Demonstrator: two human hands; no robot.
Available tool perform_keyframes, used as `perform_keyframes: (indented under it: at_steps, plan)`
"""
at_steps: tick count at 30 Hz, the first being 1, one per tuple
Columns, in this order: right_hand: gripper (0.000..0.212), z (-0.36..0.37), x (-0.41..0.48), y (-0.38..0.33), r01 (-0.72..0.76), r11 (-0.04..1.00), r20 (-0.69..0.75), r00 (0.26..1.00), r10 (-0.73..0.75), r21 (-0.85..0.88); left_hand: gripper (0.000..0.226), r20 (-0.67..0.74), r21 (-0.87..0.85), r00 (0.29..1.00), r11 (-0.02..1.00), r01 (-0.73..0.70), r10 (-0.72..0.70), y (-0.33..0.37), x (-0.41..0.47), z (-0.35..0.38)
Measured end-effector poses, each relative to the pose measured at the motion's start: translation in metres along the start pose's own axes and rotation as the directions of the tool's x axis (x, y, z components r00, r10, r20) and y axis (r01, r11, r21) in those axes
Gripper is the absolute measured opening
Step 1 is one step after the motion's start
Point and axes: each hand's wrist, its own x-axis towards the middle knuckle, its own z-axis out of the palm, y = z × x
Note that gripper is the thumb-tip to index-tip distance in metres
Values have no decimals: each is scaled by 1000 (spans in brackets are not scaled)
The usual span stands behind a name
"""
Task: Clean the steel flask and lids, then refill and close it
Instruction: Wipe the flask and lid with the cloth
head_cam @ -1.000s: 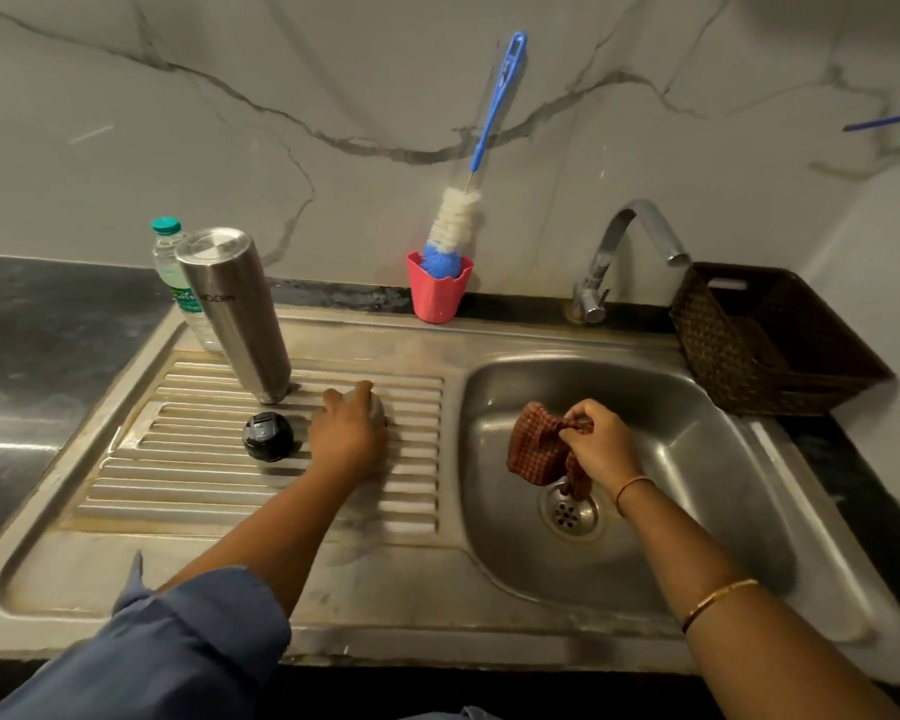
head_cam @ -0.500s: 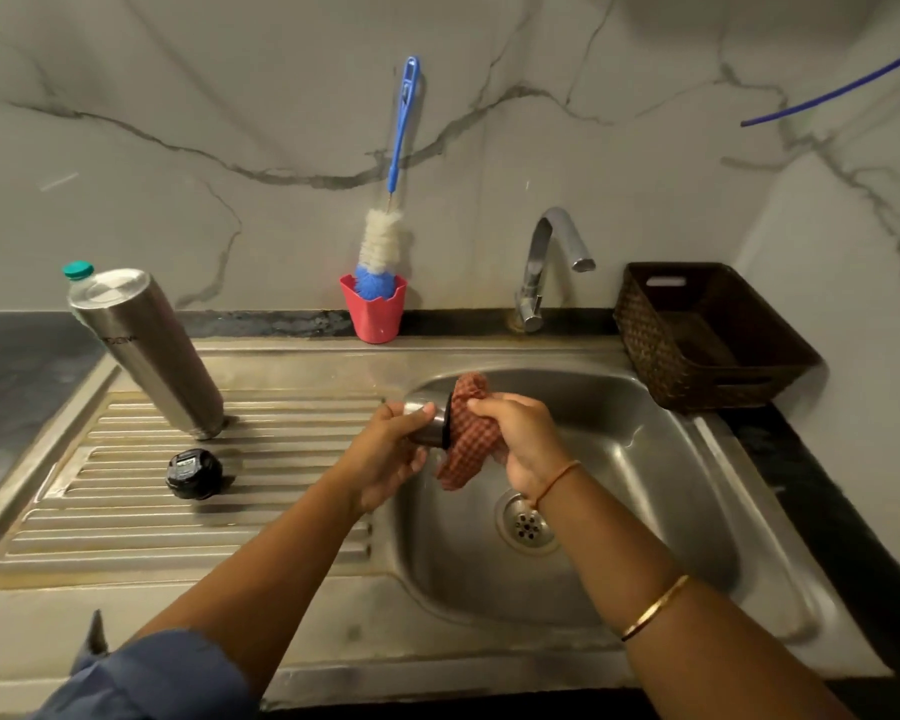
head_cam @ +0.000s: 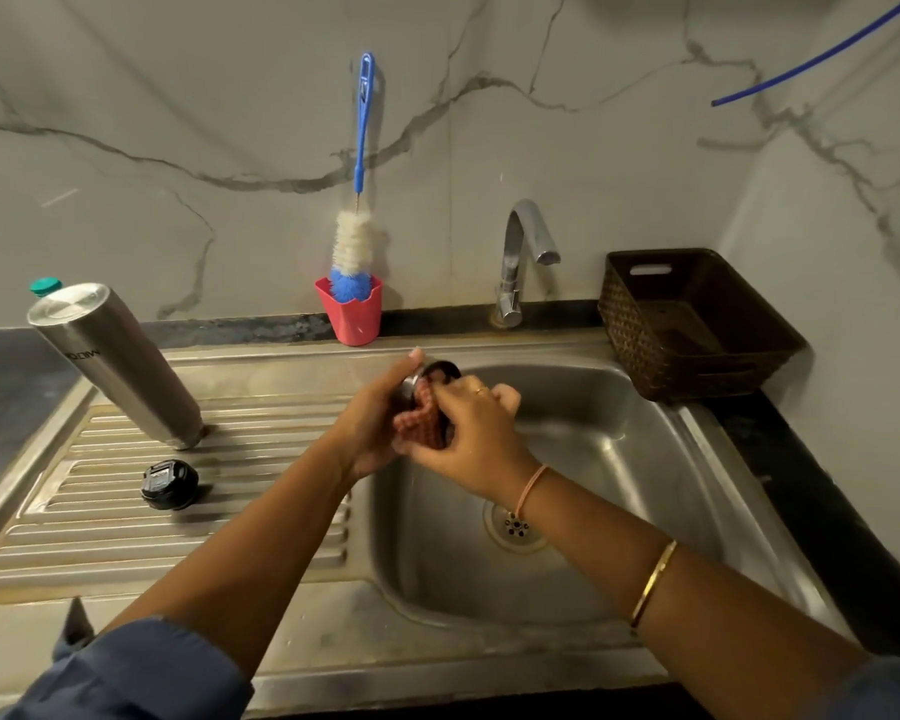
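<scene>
Head: steel flask point(head_cam: 120, 366) on ribbed drainboard point(head_cam: 126, 543), marble wall point(head_cam: 178, 96).

The steel sink unit point(head_cam: 333, 631) was backed by a grey-veined marble wall point(head_cam: 178, 96); dark countertop point(head_cam: 6, 387) was laid on both sides; a brown woven basket point(head_cam: 640, 324) was set at its back right corner.
</scene>
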Motion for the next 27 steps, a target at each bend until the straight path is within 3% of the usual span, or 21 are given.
perform_keyframes:
  at_steps: [3,5,6,8,9,10,11,12,13,15,16,18,19,20,21,22,23,24,25,26,27]
  plan:
    - [33,10,-4,20,328,902,67,944,-323,-280,42,-27,195,995,976,101,-98,-1,4,-1]
    - [28,11,-4,34,432,832,107,900,-422,-349,47,-51,254,986,953,166,-158,-5,5,-3]
    - [25,7,-3,34,421,844,110,906,-409,-332,49,-56,224,984,958,178,-169,-7,5,-3]
    - [22,9,-1,29,208,967,53,978,-203,-144,51,-23,108,994,988,110,-108,-10,5,-3]
    - [21,12,0,21,-15,994,35,999,12,105,50,-12,55,999,998,33,-32,-12,4,-2]
    - [23,14,3,8,-249,884,99,969,228,396,48,-14,4,998,999,-53,53,-13,4,1]
    - [25,18,5,-2,-387,718,169,918,359,579,46,-49,-17,991,992,-123,122,-14,5,1]
    - [28,23,5,-7,-417,669,176,900,399,615,42,-94,-25,986,989,-143,140,-11,5,3]
    - [29,24,3,-7,-368,753,113,922,369,546,37,-123,-6,986,994,-110,108,-6,7,4]
    - [31,25,-5,7,-72,982,-48,996,81,174,27,-123,59,990,995,81,-74,8,6,6]
    - [33,25,-6,17,110,993,-82,990,-113,-33,25,-142,103,974,976,193,-177,14,6,6]
    - [36,21,-4,39,385,867,-21,911,-412,-315,25,-179,147,951,949,279,-252,16,5,5]
    - [34,18,-1,41,396,858,12,910,-415,-328,26,-163,127,962,962,241,-219,14,5,6]
    - [33,14,0,36,337,902,6,937,-348,-270,27,-123,81,980,983,165,-155,11,3,9]
    - [31,8,3,24,179,979,-30,983,-183,-92,29,-79,36,995,997,68,-65,7,3,12]
    - [26,4,6,8,-84,966,-58,993,101,243,30,-43,-8,999,999,-31,31,4,2,15]
    - [18,3,11,-7,-316,755,63,937,344,574,28,-25,-40,992,991,-125,124,1,1,17]
    - [15,4,13,-15,-403,601,136,888,440,690,26,-28,-70,983,980,-185,183,1,2,19]
    - [19,7,11,-15,-355,667,76,909,409,656,26,-44,-86,981,978,-190,187,2,4,19]
    - [26,11,7,-8,-223,853,-49,959,278,473,28,-67,-70,989,988,-136,131,5,8,18]
    - [33,15,2,5,-34,985,-112,992,53,167,29,-99,-9,995,999,-34,33,9,9,18]
